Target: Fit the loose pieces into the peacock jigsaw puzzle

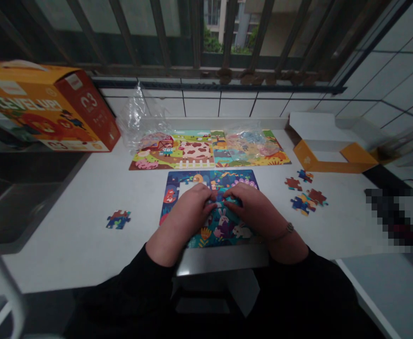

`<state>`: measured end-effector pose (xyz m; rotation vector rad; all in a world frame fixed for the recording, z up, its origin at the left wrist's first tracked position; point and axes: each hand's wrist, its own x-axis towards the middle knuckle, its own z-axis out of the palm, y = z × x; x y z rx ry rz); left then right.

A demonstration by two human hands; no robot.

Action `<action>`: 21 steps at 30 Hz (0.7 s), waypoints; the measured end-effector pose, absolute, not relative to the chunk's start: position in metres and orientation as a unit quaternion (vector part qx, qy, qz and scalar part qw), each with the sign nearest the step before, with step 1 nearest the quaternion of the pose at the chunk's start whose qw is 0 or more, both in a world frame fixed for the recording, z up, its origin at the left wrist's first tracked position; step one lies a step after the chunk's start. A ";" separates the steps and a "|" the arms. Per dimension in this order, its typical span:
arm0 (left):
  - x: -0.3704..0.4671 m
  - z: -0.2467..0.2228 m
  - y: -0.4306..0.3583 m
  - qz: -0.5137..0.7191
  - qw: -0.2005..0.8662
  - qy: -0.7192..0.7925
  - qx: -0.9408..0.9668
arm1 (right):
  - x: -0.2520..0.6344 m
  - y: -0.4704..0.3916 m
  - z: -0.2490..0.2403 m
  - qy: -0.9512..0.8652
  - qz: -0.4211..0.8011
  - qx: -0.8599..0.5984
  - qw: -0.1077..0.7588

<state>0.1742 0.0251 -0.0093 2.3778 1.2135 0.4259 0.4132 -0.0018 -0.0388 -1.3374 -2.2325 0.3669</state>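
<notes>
Piece-fitting is judged underway: left hand (192, 207) and right hand (254, 209) are pressed flat, grip closed on nothing discernible, on the night-forest jigsaw puzzle (209, 207) mid-surface (68, 235); loose pieces (305, 193) would be needed next.

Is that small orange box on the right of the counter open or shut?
Open. The small orange box has its white lid flap folded back toward the tiled wall, and its pale inside shows. Whether anything lies in it cannot be told.
</notes>
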 end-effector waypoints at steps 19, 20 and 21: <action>0.025 0.020 0.021 -0.060 0.006 0.737 0.673 | 0.406 -0.010 -0.020 -0.840 0.131 -0.496 0.175; 0.008 0.014 0.021 -0.076 0.015 0.745 0.662 | 0.406 -0.010 -0.018 -0.838 0.133 -0.502 0.167; -0.005 0.007 0.022 -0.085 0.027 0.741 0.665 | 0.406 -0.011 -0.015 -0.835 0.134 -0.510 0.155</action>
